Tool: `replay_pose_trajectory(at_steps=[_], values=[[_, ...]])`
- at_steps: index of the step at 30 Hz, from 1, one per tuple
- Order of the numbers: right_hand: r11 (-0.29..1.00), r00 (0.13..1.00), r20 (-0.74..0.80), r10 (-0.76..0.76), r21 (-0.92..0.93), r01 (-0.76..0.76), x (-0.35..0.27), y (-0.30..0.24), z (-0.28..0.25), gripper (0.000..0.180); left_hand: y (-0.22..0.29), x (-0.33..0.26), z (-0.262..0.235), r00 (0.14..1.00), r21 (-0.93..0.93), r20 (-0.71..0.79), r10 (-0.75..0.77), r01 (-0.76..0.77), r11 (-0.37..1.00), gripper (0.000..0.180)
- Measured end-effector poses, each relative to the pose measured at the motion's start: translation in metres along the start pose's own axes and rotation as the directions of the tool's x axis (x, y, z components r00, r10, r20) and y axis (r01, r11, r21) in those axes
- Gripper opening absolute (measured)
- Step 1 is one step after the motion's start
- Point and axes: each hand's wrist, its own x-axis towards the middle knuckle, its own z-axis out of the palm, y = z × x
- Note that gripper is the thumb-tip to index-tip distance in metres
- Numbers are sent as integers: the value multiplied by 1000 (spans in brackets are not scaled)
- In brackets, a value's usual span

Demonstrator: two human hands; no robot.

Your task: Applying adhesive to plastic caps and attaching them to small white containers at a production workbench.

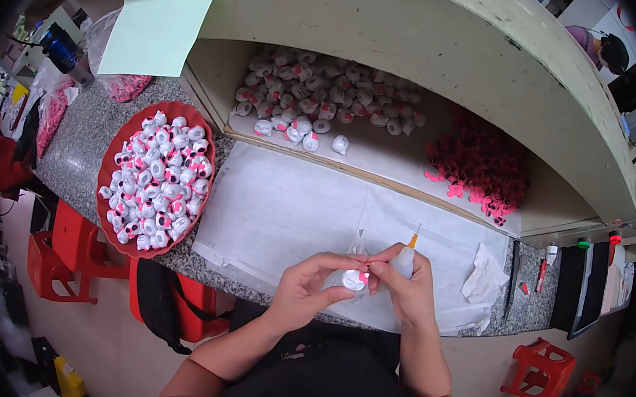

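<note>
Between the thumb and fingers of my left hand (305, 283) is a small white toy head (353, 280) with a bit of pink on its upper right. My right hand (411, 285) keeps a white needle-tip squeeze bottle (403, 263) tucked in its fingers, the orange collar and thin needle pointing up and away. Its thumb and forefinger are pinched together at the toy head's pink part, close to my left fingertips. Whether they grip a separate small piece there, I cannot tell. Both hands are above the white sheet (279, 202) on the bench.
A red scalloped tray (101, 201) heaped with finished-looking white-and-pink heads stands left. On the shelf (383, 157) lie a pile of white heads (328, 92) and a pile of pink pieces (482, 164). A crumpled tissue (486, 274) and a red pen (542, 275) lie right.
</note>
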Motion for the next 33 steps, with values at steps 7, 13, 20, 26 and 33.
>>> replay_pose_trajectory(at_steps=[7, 13, 20, 26, 33], values=[[958, 963, -188, -192, 176, 225, -23, 0, 4, 6, 2, -9, 3, 992, 80, -124, 14, -4, 997, 29], [977, 976, -56, -211, 32, 213, -32, -3, 10, 7, 3, -10, 7, 988, 427, -38, 152, -122, 896, 28], [950, 953, -57, -297, -121, 288, -31, 7, 10, 11, 6, -11, 9, 989, 397, -5, 149, -135, 908, 28], [953, 947, -113, -302, -9, 303, -33, 9, 14, 24, 13, -13, 17, 988, -43, -148, -46, 40, 998, 22], [944, 954, 32, -299, -138, 300, -30, 2, 19, 29, 8, -18, 6, 997, -123, 0, -73, 72, 990, 24]])
